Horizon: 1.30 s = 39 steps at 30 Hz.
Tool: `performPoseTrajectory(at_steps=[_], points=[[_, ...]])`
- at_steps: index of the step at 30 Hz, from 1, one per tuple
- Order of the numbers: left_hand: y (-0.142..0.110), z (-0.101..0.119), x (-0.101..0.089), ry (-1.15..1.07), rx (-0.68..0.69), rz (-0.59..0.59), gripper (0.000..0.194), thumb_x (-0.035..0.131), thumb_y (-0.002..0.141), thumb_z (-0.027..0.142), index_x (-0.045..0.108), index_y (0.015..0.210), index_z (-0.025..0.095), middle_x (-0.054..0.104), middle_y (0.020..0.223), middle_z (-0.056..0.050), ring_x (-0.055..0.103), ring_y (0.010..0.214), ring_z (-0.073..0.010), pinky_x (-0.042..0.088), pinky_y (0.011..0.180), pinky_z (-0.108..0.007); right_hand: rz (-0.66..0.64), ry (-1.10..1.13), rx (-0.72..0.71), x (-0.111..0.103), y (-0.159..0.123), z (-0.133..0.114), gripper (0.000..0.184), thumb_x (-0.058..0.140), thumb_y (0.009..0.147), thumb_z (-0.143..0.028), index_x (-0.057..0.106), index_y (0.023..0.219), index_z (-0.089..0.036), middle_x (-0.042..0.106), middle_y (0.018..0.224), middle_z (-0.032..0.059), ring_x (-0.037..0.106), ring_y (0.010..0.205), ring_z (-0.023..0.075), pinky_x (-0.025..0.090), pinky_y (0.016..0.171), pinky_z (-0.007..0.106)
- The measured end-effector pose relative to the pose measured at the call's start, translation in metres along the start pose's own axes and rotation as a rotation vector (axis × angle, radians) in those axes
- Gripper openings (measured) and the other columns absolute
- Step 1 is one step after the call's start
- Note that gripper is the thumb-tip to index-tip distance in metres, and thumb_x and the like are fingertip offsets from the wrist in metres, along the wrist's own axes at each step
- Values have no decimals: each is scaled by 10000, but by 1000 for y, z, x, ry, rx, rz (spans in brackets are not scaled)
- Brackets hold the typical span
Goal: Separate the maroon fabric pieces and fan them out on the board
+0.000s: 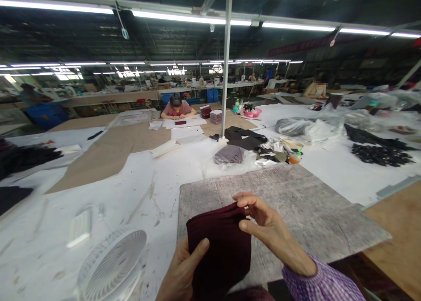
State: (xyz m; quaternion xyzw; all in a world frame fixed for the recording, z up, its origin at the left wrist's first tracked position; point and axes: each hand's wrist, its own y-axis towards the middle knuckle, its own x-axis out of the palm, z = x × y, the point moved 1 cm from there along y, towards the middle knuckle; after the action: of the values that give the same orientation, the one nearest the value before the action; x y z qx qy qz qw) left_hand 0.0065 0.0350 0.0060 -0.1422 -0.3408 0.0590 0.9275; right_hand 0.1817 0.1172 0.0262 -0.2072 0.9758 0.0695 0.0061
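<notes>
A dark maroon piece of fabric [219, 244] is held up just above a worn grey board [305, 204] in front of me. My left hand [182, 270] grips its lower left side, thumb pressed on the front of the cloth. My right hand [263, 226] pinches the upper right corner between thumb and fingers. A purple checked sleeve [322, 283] covers my right forearm.
A small white fan [113, 263] lies at the lower left on the white table covering [138, 191]. Black fabric pieces [245, 137], plastic bags [296, 126] and an orange-capped bottle [294, 157] lie beyond the board. A metal pole [226, 64] rises behind. Another person [177, 108] sits across the table.
</notes>
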Motion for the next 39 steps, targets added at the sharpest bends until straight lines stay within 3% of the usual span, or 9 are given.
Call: performPoseTrajectory(at_steps=[15, 19, 26, 39], points=[[-6, 8, -4, 152, 15, 73, 272, 755, 651, 303, 740, 905, 205, 749, 898, -46, 672, 884, -243, 509, 846, -311, -104, 104, 94, -5, -5, 4, 274, 713, 717, -377, 590, 915, -232, 514, 1172, 60, 544, 985, 205, 453, 784, 336], [-6, 7, -4, 143, 11, 69, 272, 735, 673, 306, 735, 921, 194, 746, 906, -68, 651, 951, -279, 499, 870, -351, -76, 85, 52, -5, -6, 5, 263, 699, 733, -377, 589, 931, -242, 522, 1162, 57, 545, 992, 202, 453, 822, 352], [-5, 7, -3, 102, -13, 60, 227, 726, 683, 280, 739, 890, 189, 750, 863, -74, 656, 937, -285, 497, 861, -371, -39, -51, -152, -6, -13, -1, 132, 672, 772, -323, 621, 889, -291, 498, 1190, 33, 514, 1085, 213, 408, 949, 397], [-9, 12, -1, 276, 89, 31, 271, 691, 714, 314, 723, 949, 183, 734, 953, -73, 618, 1000, -293, 484, 863, -358, -85, -146, -80, -5, -12, -7, 167, 673, 761, -359, 622, 883, -257, 506, 1193, 51, 545, 1020, 212, 426, 920, 411]])
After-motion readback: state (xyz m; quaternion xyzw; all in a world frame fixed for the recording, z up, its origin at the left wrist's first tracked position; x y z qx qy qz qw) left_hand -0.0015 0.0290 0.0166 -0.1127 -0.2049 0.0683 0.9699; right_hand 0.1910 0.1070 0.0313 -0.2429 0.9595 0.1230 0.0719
